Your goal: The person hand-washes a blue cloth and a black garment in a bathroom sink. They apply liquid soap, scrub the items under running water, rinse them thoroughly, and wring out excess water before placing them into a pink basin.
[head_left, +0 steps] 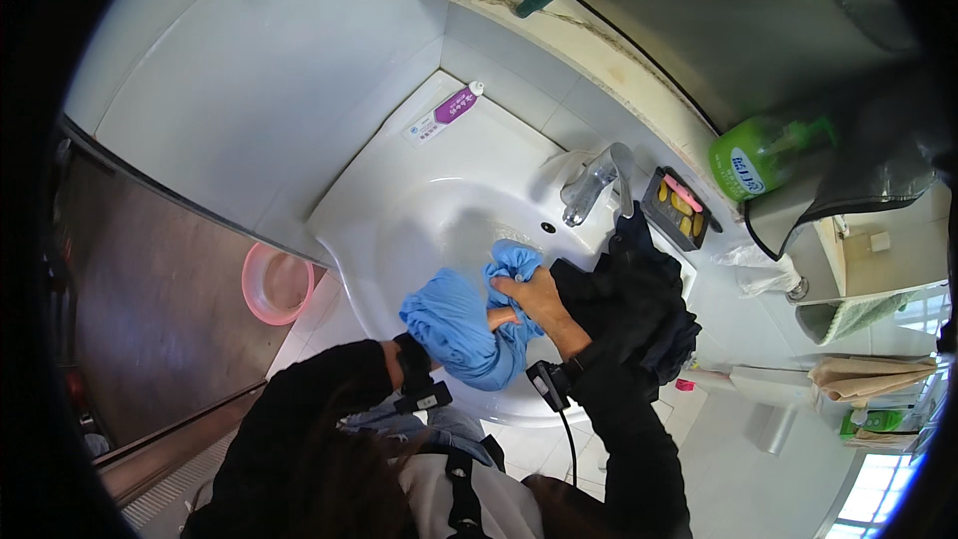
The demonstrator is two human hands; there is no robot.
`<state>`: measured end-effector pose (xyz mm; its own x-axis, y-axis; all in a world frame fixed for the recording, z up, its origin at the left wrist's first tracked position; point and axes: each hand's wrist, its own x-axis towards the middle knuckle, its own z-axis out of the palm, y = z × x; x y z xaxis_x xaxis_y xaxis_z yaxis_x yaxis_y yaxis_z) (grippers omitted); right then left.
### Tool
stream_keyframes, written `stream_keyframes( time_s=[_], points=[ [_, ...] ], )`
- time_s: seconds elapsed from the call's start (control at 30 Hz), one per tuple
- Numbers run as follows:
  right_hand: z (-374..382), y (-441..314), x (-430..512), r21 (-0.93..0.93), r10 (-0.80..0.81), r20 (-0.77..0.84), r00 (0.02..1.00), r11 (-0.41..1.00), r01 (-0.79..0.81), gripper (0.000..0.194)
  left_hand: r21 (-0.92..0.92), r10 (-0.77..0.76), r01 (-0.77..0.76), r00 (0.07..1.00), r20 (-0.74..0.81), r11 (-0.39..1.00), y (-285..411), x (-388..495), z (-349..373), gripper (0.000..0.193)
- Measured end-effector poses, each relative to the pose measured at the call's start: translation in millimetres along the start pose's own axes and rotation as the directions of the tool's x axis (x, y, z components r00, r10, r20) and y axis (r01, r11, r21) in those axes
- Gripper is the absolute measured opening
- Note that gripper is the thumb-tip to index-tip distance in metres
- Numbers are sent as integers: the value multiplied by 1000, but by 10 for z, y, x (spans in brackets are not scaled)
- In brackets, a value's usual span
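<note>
A wet-looking light-blue garment (456,322) is bunched above the white washbasin (389,239). My right hand (535,296) grips a twisted part of it, with the thumb lying across the cloth. The cloth drapes over most of my left hand (503,317); only its fingers show, closed on the fabric just below the right hand. To the right, a heap of black clothing (629,292) lies over the basin's edge, under the chrome faucet (595,183). No stream from the faucet can be made out.
A purple-and-white tube (445,116) lies on the basin's back ledge. Beside the faucet stands a dark soap tray (677,209) holding yellow pieces and a pink-handled item. A green pump bottle (745,161) is on the shelf (599,67). A pink basin (277,284) sits on the floor, left.
</note>
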<state>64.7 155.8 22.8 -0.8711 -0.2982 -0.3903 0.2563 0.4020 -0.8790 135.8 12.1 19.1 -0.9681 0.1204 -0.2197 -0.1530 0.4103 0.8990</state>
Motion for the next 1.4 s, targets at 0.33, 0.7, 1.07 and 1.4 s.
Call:
stream_keyframes(
  time_s=[0.33,0.7,1.07,1.4],
  points=[
    [-316,212,-144,864,-105,140,985,499,-69,62,-546,-240,832,512,825,-101,115,-19,-22,31],
    [85,261,-113,-184,36,-6,999,982,-37,31,-349,-27,261,833,552,900,-229,31,192,28],
    [564,579,320,-271,173,-120,978,942,-200,36,-7,25,-24,910,415,1000,-354,108,-60,27],
    [306,960,326,473,474,142,869,739,-481,47,-445,-250,874,394,885,-196,-824,-362,-307,43]
  ],
)
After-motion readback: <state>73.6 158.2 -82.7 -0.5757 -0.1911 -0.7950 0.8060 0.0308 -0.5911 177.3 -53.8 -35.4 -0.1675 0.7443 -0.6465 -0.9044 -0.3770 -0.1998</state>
